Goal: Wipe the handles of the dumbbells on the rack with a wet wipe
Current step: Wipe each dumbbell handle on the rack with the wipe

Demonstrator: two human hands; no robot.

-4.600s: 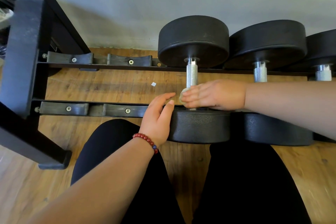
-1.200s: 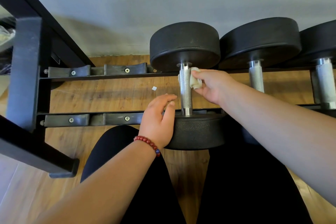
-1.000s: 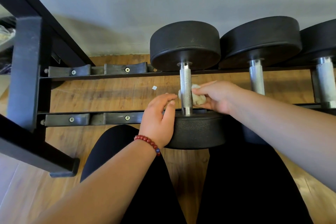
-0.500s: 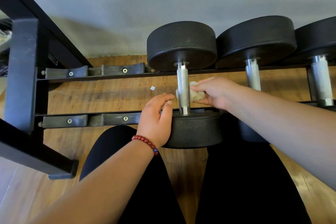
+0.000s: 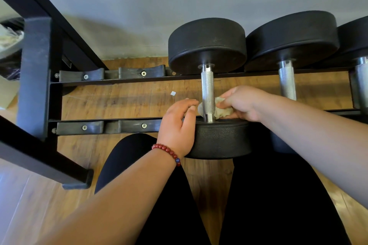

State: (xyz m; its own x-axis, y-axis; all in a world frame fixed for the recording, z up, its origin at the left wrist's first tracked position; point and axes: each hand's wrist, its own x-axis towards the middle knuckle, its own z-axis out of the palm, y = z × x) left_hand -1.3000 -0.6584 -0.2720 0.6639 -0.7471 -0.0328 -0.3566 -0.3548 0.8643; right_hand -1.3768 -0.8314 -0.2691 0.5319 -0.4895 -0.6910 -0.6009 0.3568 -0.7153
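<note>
Black rack [image 5: 33, 77] stands well left of the knurled handle [image 5: 207, 89]. Left hand [image 5: 177, 127] is just left of the handle, fingers loose and nearly straight, resting on the near weight head [image 5: 221, 139] and gripping nothing. Red bead bracelet [image 5: 169, 151] at the wrist. Wet wipe [image 5: 222, 110], bunched, touches the handle's near end. Right hand [image 5: 242, 103] is just right of the handle, fingers pinching the wet wipe. Second dumbbell [image 5: 286, 83] lies further right of the handle.

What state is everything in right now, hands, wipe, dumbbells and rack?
First dumbbell: racked, handle being wiped.
Wet wipe: crumpled, pressed round the handle's near end.
Right hand: pinches the wipe.
Left hand: fingers relaxed, rests on that dumbbell's near head.
Second dumbbell: racked, no hand on it.
Rack: holds three dumbbells.
</note>
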